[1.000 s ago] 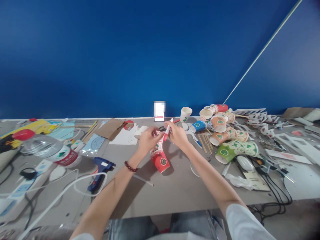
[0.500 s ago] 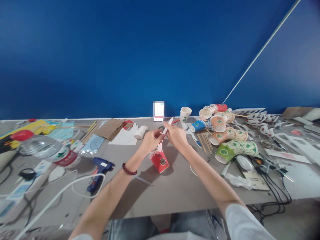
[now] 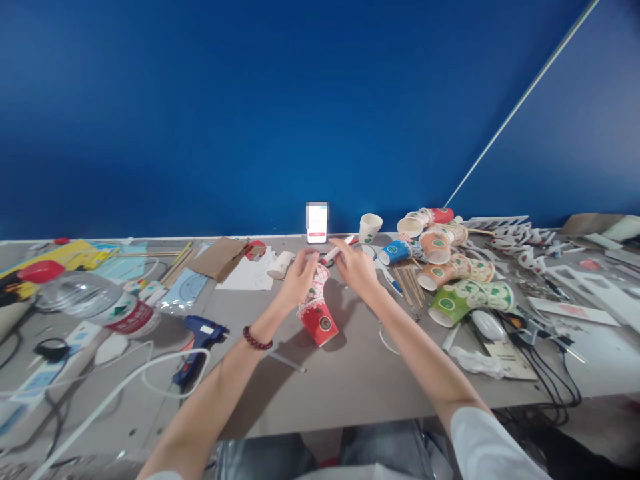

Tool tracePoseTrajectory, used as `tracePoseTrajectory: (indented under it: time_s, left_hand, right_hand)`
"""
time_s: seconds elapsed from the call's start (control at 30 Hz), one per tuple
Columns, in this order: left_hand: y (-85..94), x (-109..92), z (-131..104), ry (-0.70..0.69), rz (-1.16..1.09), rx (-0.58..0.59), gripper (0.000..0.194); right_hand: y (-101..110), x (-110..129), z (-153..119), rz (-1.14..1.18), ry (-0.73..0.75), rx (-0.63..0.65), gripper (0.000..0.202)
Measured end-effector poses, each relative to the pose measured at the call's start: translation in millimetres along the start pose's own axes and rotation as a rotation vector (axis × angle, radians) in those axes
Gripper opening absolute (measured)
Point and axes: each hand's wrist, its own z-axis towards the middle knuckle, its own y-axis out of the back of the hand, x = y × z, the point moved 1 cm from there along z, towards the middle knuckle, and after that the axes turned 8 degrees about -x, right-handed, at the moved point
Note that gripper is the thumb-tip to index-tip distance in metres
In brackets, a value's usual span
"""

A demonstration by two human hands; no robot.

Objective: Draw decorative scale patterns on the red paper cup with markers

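Note:
My left hand (image 3: 300, 277) is closed around the upper end of two paper cups joined together. The near one is a red paper cup (image 3: 323, 323) with a round emblem, tilted with its base toward me on the table. The far part, a white cup with red patterns (image 3: 319, 283), bends away under my left fingers. My right hand (image 3: 356, 268) pinches a white marker (image 3: 336, 252) with a red end, slanted just above the cups. The marker's near end is close to my left fingertips; I cannot tell whether they touch.
A phone (image 3: 317, 223) stands against the blue wall. Joined patterned cups (image 3: 450, 303) and wooden sticks (image 3: 410, 283) lie to the right, beside a white cup (image 3: 370, 228). On the left are a blue glue gun (image 3: 200, 343), a plastic bottle (image 3: 100, 300), a power strip (image 3: 55, 380) and cables.
The marker has tipped from steep to flatter and its red end now shows. My hands have moved slightly apart, exposing more of the white patterned cup.

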Motion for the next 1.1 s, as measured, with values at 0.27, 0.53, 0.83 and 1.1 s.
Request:
tracePoseTrajectory:
  time_s: [0.27,0.53,0.83,1.1]
  left_hand:
    - [3.1,-0.5,9.0,0.152,-0.28,-0.042,0.033]
    - [1.9,-6.9,6.0,0.178,-0.301,-0.034,0.05]
    - [1.1,-9.6,4.4,0.215,-0.295,-0.07,0.043]
    - [4.9,-0.4,5.7,0.063,-0.131,-0.07,0.043]
  right_hand:
    - [-0.3,-5.3,6.2,0.966,-0.323,-0.04,0.046]
    - [-4.3,6.9,0.9,1.165,-0.337,0.116,0.033]
    - [-10.0,8.2,-2.3,1.079,-0.298,0.14,0.033]
    - [-12.7,11.5,-4.9,1.044,-0.272,0.15,0.028]
